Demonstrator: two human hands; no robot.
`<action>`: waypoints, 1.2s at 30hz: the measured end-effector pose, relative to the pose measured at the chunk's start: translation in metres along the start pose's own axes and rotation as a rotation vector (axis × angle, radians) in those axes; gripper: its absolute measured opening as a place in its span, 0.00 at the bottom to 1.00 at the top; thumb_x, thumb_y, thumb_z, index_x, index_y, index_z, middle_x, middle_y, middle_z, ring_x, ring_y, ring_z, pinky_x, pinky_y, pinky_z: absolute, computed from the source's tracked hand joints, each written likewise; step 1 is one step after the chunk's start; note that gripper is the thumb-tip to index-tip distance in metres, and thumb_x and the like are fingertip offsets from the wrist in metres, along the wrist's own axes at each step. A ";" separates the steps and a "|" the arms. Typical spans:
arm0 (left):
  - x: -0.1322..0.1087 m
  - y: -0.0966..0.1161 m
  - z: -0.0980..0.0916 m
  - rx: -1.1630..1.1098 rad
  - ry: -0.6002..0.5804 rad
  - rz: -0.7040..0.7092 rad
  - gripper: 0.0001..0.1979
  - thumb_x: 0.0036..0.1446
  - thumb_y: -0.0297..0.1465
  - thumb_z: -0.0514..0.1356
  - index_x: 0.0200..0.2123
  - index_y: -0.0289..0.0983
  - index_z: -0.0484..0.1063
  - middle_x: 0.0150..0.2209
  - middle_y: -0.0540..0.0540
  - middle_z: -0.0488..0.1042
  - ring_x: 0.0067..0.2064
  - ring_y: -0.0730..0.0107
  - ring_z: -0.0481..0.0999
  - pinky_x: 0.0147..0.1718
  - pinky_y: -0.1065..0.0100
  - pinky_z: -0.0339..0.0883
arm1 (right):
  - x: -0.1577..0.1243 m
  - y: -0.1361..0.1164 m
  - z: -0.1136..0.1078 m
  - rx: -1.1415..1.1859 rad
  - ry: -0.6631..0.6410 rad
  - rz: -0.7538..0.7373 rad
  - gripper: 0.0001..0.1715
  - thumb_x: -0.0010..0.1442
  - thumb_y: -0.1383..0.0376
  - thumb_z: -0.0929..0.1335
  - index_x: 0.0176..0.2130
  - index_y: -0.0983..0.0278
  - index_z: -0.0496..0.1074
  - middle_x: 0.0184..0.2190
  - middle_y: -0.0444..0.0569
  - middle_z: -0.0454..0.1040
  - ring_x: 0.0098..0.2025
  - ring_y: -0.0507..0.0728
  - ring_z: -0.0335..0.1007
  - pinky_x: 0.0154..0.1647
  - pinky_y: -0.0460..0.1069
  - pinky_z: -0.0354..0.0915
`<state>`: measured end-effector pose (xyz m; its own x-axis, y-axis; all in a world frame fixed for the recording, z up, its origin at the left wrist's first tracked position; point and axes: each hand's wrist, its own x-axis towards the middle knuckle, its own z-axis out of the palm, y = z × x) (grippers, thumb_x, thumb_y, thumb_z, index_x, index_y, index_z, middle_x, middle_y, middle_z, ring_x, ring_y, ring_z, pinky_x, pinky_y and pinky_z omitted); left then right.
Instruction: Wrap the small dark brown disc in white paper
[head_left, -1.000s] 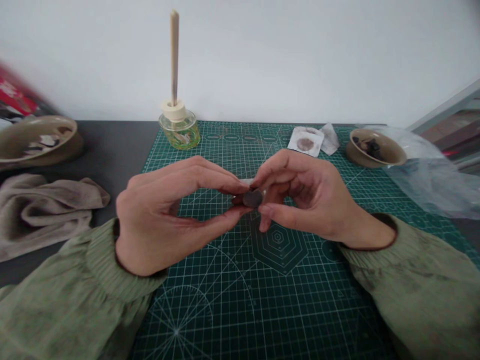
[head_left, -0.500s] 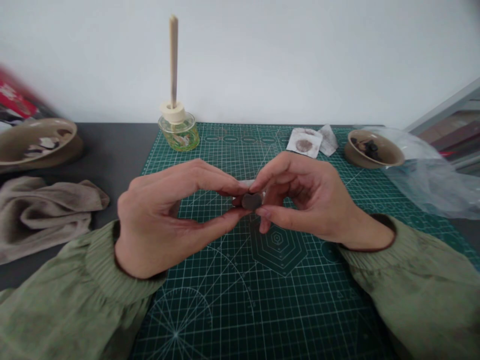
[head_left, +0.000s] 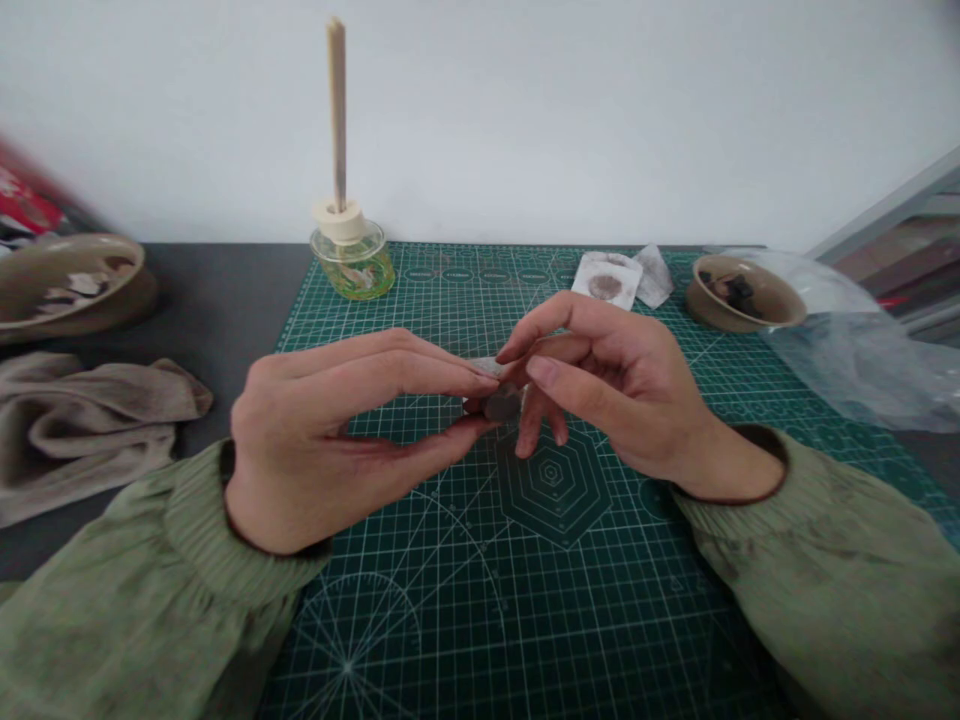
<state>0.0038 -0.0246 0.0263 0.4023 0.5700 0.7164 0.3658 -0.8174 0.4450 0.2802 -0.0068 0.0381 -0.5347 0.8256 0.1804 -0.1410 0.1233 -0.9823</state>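
Observation:
My left hand (head_left: 337, 430) pinches a small dark piece with a rounded, flat face (head_left: 502, 405) between thumb and fingers. Behind the fingertips, a whitish sheet like a wipe or thin paper (head_left: 486, 366) shows along the top of the piece. My right hand (head_left: 607, 390) is close on the other side. Its thumb stands off from the piece, its index fingertip meets the edge of the whitish sheet, and its lower fingers hang spread below. Both hands are above the green cutting mat (head_left: 420, 640). The fingers partly hide the piece.
A reed diffuser (head_left: 352, 260) stands at the mat's back left. Stained white squares (head_left: 606, 282), a small brown bowl with dark bits (head_left: 746, 310) and clear plastic (head_left: 847, 370) lie at right. A larger bowl (head_left: 112, 305) and grey cloth (head_left: 90, 410) are at left.
My right thumb has lifted up and away from the dark piece, and the right fingers have spread. My left hand keeps its pinch. The view has shifted slightly.

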 end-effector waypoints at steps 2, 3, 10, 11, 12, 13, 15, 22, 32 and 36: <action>0.001 0.003 -0.001 -0.010 -0.007 -0.019 0.08 0.80 0.32 0.78 0.56 0.53 0.92 0.52 0.52 0.96 0.47 0.56 0.98 0.48 0.53 0.99 | 0.000 0.000 0.000 0.000 -0.002 -0.002 0.18 0.77 0.56 0.86 0.55 0.60 0.84 0.41 0.47 0.94 0.31 0.57 0.94 0.24 0.45 0.77; 0.002 0.004 -0.001 -0.011 -0.018 -0.034 0.07 0.81 0.32 0.77 0.55 0.53 0.91 0.53 0.52 0.96 0.48 0.56 0.98 0.49 0.53 0.99 | 0.000 0.000 -0.001 0.000 -0.004 -0.002 0.17 0.78 0.56 0.86 0.55 0.60 0.83 0.41 0.47 0.94 0.31 0.57 0.94 0.24 0.45 0.77; 0.004 0.009 -0.003 -0.040 -0.019 -0.082 0.09 0.80 0.33 0.78 0.56 0.54 0.90 0.53 0.56 0.96 0.49 0.60 0.97 0.48 0.54 0.97 | 0.000 0.002 -0.002 0.040 -0.024 -0.033 0.12 0.80 0.62 0.84 0.55 0.60 0.83 0.38 0.44 0.93 0.32 0.55 0.94 0.26 0.43 0.77; 0.005 0.009 -0.002 -0.048 -0.016 -0.093 0.09 0.80 0.32 0.78 0.56 0.55 0.89 0.53 0.56 0.96 0.49 0.61 0.97 0.48 0.53 0.97 | 0.000 0.002 -0.002 0.049 -0.030 -0.036 0.13 0.79 0.62 0.84 0.55 0.60 0.84 0.37 0.43 0.92 0.32 0.56 0.94 0.26 0.43 0.78; 0.005 0.009 -0.002 -0.054 -0.012 -0.107 0.10 0.80 0.32 0.78 0.57 0.55 0.89 0.53 0.56 0.96 0.49 0.60 0.97 0.48 0.53 0.97 | 0.000 0.002 -0.003 0.056 -0.034 -0.037 0.13 0.78 0.62 0.85 0.55 0.60 0.84 0.36 0.43 0.92 0.32 0.56 0.94 0.26 0.44 0.79; 0.005 0.009 -0.002 -0.058 -0.013 -0.125 0.10 0.80 0.32 0.79 0.57 0.55 0.89 0.52 0.56 0.96 0.49 0.60 0.97 0.49 0.51 0.97 | -0.001 0.002 -0.003 0.061 -0.038 -0.039 0.15 0.77 0.62 0.86 0.55 0.60 0.84 0.37 0.43 0.92 0.33 0.56 0.94 0.27 0.44 0.80; 0.005 0.010 -0.001 -0.071 0.001 -0.140 0.10 0.79 0.32 0.79 0.56 0.56 0.90 0.51 0.56 0.96 0.49 0.58 0.97 0.48 0.49 0.97 | -0.001 0.001 -0.003 0.052 -0.044 -0.039 0.17 0.73 0.64 0.88 0.54 0.61 0.85 0.40 0.45 0.93 0.34 0.57 0.94 0.29 0.45 0.83; 0.005 0.008 0.001 -0.121 0.042 -0.159 0.11 0.77 0.32 0.81 0.55 0.55 0.91 0.49 0.57 0.96 0.46 0.61 0.97 0.47 0.51 0.95 | 0.001 0.001 -0.005 0.018 -0.070 -0.033 0.26 0.64 0.70 0.91 0.54 0.61 0.85 0.42 0.44 0.92 0.33 0.57 0.95 0.29 0.45 0.82; 0.006 0.008 0.001 -0.140 0.059 -0.174 0.10 0.75 0.34 0.82 0.53 0.55 0.91 0.48 0.56 0.96 0.46 0.58 0.97 0.45 0.49 0.95 | 0.003 0.004 -0.006 0.055 -0.096 -0.084 0.26 0.62 0.77 0.90 0.54 0.60 0.87 0.42 0.42 0.93 0.34 0.57 0.96 0.31 0.44 0.84; 0.006 0.010 0.001 -0.139 0.049 -0.178 0.10 0.76 0.35 0.82 0.54 0.56 0.90 0.49 0.58 0.96 0.46 0.59 0.97 0.46 0.49 0.95 | 0.003 0.003 -0.005 0.056 -0.087 -0.082 0.26 0.62 0.78 0.89 0.53 0.60 0.87 0.43 0.42 0.94 0.34 0.57 0.97 0.31 0.44 0.84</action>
<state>0.0106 -0.0289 0.0343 0.2997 0.7041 0.6438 0.3071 -0.7101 0.6336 0.2827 -0.0014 0.0357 -0.5898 0.7625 0.2659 -0.2325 0.1551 -0.9602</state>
